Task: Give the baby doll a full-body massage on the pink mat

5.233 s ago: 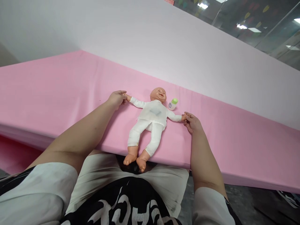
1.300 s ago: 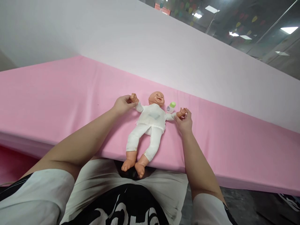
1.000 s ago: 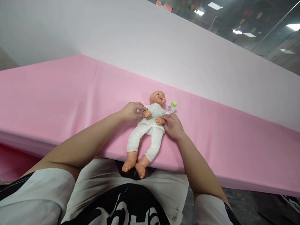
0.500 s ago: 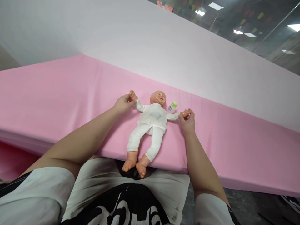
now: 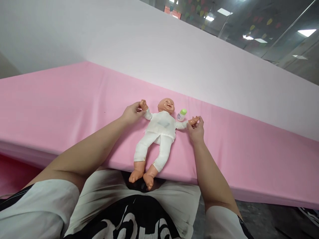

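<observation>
A baby doll point(image 5: 162, 124) in a white top and white trousers lies on its back on a pink padded surface point(image 5: 74, 109), arms spread wide. Its bare feet stick out over the front edge, close to my lap. My left hand point(image 5: 133, 113) is closed around the doll's hand and wrist on the left. On the other side, my right hand point(image 5: 196, 132) grips the doll's other hand between thumb and fingers. Beside the doll's head, just above that arm, lies a small white bottle point(image 5: 181, 116) with a green cap, touched by neither hand.
Behind the pink surface rises a white wall point(image 5: 149, 43), with a glass pane point(image 5: 224, 30) above it at the upper right. The front edge of the surface runs along my legs. Dark floor point(image 5: 259, 215) shows at the lower right.
Both doll hands have shifted slightly inward toward its body, with my hands still holding them. The camera view has tilted a little.
</observation>
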`<state>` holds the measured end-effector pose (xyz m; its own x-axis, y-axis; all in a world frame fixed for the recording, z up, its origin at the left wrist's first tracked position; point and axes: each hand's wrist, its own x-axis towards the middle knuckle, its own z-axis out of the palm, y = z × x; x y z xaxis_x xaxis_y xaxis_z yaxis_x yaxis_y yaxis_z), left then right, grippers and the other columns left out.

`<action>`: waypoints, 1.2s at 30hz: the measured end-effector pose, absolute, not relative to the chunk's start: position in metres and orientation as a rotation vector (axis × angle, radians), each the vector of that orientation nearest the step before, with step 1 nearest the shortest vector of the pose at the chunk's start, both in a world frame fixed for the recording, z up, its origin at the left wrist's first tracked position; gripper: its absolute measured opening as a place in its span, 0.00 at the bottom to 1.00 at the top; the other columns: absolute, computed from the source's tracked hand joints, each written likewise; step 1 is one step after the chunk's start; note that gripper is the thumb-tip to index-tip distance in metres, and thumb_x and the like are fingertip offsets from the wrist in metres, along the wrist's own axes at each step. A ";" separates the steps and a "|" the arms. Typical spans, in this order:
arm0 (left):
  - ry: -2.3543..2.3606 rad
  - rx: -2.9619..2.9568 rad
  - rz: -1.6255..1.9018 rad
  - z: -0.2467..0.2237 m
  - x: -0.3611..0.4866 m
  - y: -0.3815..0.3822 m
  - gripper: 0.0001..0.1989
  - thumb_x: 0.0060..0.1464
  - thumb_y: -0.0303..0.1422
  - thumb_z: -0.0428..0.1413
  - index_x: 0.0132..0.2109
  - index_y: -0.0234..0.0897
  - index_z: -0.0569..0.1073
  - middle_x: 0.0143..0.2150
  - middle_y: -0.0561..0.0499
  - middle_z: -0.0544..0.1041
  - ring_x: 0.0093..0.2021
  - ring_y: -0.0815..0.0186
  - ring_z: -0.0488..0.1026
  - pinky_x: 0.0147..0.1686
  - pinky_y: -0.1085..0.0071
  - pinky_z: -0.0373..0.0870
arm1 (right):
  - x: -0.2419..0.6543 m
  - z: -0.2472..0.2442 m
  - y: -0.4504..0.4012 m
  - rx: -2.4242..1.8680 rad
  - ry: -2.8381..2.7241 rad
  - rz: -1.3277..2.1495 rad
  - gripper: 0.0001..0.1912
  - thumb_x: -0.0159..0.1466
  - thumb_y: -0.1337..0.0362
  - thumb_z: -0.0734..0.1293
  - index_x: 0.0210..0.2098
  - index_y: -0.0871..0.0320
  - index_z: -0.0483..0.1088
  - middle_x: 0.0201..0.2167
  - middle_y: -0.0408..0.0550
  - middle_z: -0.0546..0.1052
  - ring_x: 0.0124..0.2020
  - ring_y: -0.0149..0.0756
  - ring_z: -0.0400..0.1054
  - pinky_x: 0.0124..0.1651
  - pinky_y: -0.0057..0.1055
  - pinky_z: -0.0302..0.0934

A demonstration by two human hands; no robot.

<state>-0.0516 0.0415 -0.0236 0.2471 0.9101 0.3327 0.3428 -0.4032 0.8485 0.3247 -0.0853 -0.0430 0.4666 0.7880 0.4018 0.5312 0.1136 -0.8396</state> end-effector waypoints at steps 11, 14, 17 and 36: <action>0.838 2.679 0.789 -0.021 -0.028 0.014 0.26 0.62 0.40 0.56 0.65 0.46 0.77 0.59 0.45 0.79 0.55 0.51 0.76 0.59 0.56 0.70 | 0.257 -0.024 -0.101 -1.364 -2.050 -0.151 0.16 0.64 0.70 0.67 0.50 0.52 0.78 0.48 0.50 0.83 0.50 0.48 0.74 0.59 0.49 0.69; 0.843 2.716 0.766 -0.021 -0.029 0.016 0.25 0.62 0.39 0.56 0.65 0.47 0.78 0.60 0.45 0.79 0.56 0.50 0.75 0.59 0.54 0.69 | 0.253 -0.024 -0.100 -1.325 -2.089 -0.192 0.19 0.63 0.72 0.66 0.51 0.52 0.79 0.51 0.49 0.83 0.54 0.49 0.73 0.61 0.50 0.68; 0.804 2.598 0.821 -0.021 -0.030 0.018 0.24 0.60 0.40 0.58 0.63 0.46 0.79 0.58 0.46 0.81 0.54 0.53 0.77 0.60 0.57 0.69 | 0.257 -0.026 -0.098 -1.391 -1.972 -0.094 0.17 0.64 0.66 0.70 0.52 0.51 0.79 0.49 0.49 0.83 0.51 0.49 0.75 0.59 0.51 0.70; 1.163 1.319 1.119 -0.031 -0.066 0.063 0.24 0.41 0.30 0.69 0.45 0.38 0.70 0.36 0.48 0.79 0.35 0.59 0.80 0.37 0.62 0.80 | 0.345 -0.048 -0.081 -1.746 -1.014 0.574 0.47 0.62 0.53 0.75 0.73 0.56 0.51 0.55 0.57 0.81 0.37 0.39 0.81 0.41 0.37 0.81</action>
